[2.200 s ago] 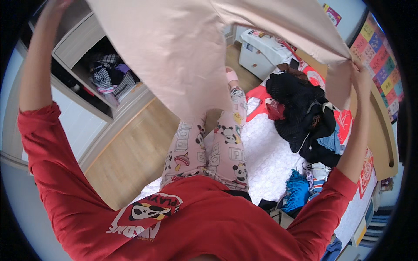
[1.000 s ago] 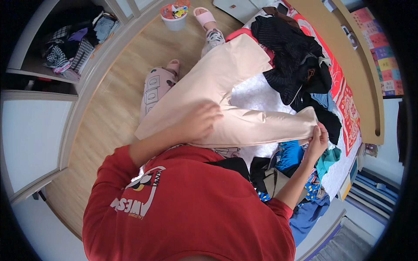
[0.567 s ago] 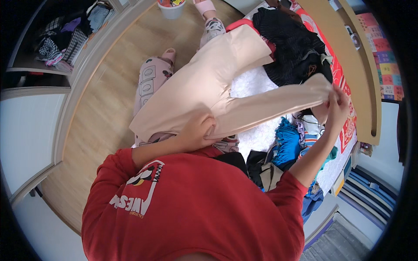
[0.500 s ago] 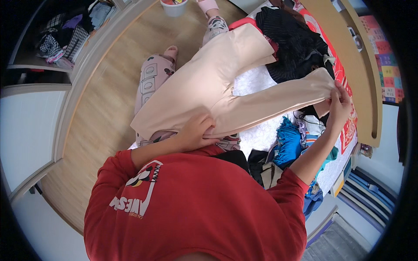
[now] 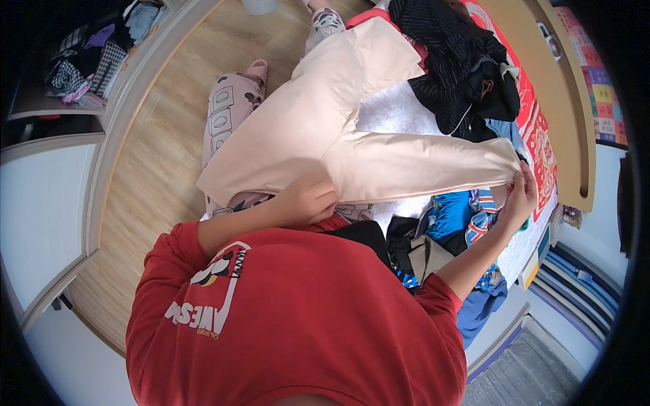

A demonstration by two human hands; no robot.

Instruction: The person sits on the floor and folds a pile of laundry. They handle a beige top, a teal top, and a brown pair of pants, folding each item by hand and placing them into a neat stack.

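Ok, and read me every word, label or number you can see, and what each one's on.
Red sweatshirt: white lettering on the front, which I won't copy out.
Wall chart of coloured squares: marks too small to read.
Pink patterned trousers: print too blurred to read.
Cream trousers: no lettering visible.

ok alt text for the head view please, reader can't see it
Beige trousers lie spread out, a person's right hand pinching one leg's end, the left hand curled at the near edge. Dark clothes lie heaped on a bed.
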